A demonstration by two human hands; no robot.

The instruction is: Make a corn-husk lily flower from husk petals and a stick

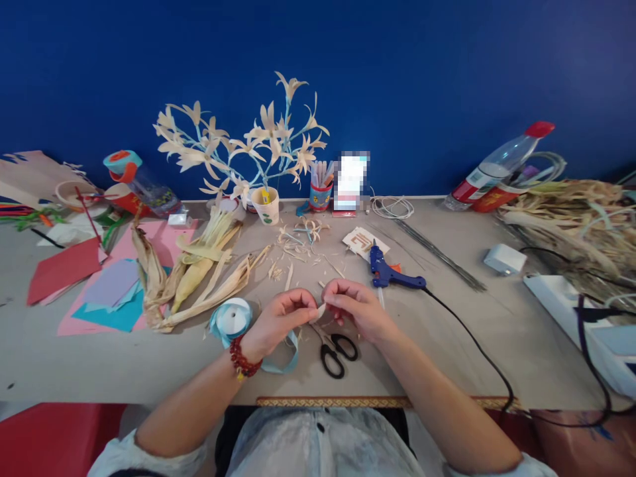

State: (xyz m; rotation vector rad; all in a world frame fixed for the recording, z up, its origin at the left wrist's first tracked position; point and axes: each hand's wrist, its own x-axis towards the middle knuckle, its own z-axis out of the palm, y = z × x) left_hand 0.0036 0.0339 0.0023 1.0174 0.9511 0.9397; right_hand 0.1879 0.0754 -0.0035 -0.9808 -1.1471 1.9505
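Observation:
My left hand [284,317] and my right hand [356,307] meet over the middle of the grey table [447,331], fingers pinched together on a small pale strip of corn husk [320,310] held between them. A red bead bracelet [242,360] circles my left wrist. Black-handled scissors [334,350] lie just below the hands. A roll of light blue ribbon [233,318] sits left of my left hand, its tail running under the wrist. A blue glue gun [391,273] lies beyond my right hand.
Dried corn husks [199,278] and coloured paper sheets [99,285] lie at the left. A husk-flower branch in a cup [265,205] stands at the back, with a pen cup [320,192]. Bottles [497,165], husk pile [571,218], wires [442,255] and a black cable [477,344] fill the right.

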